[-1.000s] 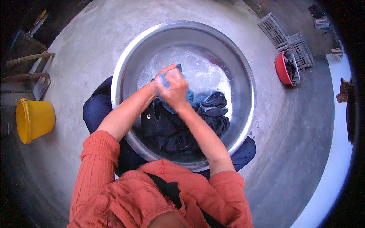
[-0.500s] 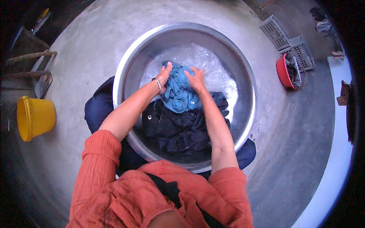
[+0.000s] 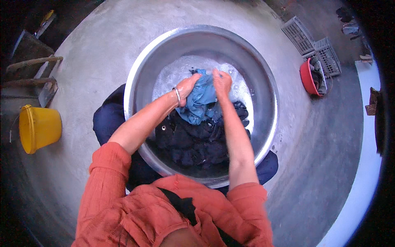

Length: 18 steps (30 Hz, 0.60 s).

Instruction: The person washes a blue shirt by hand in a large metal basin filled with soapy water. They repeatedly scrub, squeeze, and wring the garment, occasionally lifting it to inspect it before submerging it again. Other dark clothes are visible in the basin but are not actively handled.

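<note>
A wet blue garment (image 3: 201,96) is bunched between my hands over a large metal basin (image 3: 138,74). My left hand (image 3: 188,88), with a bracelet at its wrist, is closed on the garment's left side. On the opposite side my right hand (image 3: 222,83) grips the cloth in a fist, pulling part of it taut. Beneath the blue cloth and nearer to me lie soaked black clothes (image 3: 189,142) with a small round eyelet. Soapy water (image 3: 170,74) froths in the far part of the basin.
To the left a yellow bucket (image 3: 45,127) lies tipped on the concrete floor (image 3: 98,45), near a wooden frame (image 3: 35,61). At the right stand a red tub (image 3: 307,77) with cloth in it and grey plastic crates (image 3: 298,35). My knees flank the basin.
My fingers have closed round the blue garment, where before they lay spread on it. The cloth is now lifted slightly and stretched between my hands.
</note>
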{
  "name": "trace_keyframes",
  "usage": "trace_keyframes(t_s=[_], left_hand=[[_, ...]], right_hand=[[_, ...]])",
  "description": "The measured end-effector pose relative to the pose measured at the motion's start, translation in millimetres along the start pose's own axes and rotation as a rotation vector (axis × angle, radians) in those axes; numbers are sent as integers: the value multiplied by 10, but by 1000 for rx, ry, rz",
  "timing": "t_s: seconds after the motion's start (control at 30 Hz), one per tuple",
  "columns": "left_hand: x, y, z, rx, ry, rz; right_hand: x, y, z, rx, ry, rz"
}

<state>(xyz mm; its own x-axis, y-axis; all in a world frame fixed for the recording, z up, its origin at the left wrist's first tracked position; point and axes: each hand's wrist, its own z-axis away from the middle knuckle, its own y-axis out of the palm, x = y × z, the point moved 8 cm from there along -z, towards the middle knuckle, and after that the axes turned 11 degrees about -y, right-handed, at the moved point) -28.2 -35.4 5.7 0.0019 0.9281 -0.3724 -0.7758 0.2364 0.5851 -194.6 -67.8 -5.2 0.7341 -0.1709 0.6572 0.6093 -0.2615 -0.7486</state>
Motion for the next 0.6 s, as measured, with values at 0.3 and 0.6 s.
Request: trace_keyframes(t_s=[0.3,0.6], left_hand=[[10,-764,-590,-96,241,122],[55,-792,-559,64,86,75]], right_hand=[[-125,432,93,119,-141,85],[2247,-191,1091,-243,-764,-298]])
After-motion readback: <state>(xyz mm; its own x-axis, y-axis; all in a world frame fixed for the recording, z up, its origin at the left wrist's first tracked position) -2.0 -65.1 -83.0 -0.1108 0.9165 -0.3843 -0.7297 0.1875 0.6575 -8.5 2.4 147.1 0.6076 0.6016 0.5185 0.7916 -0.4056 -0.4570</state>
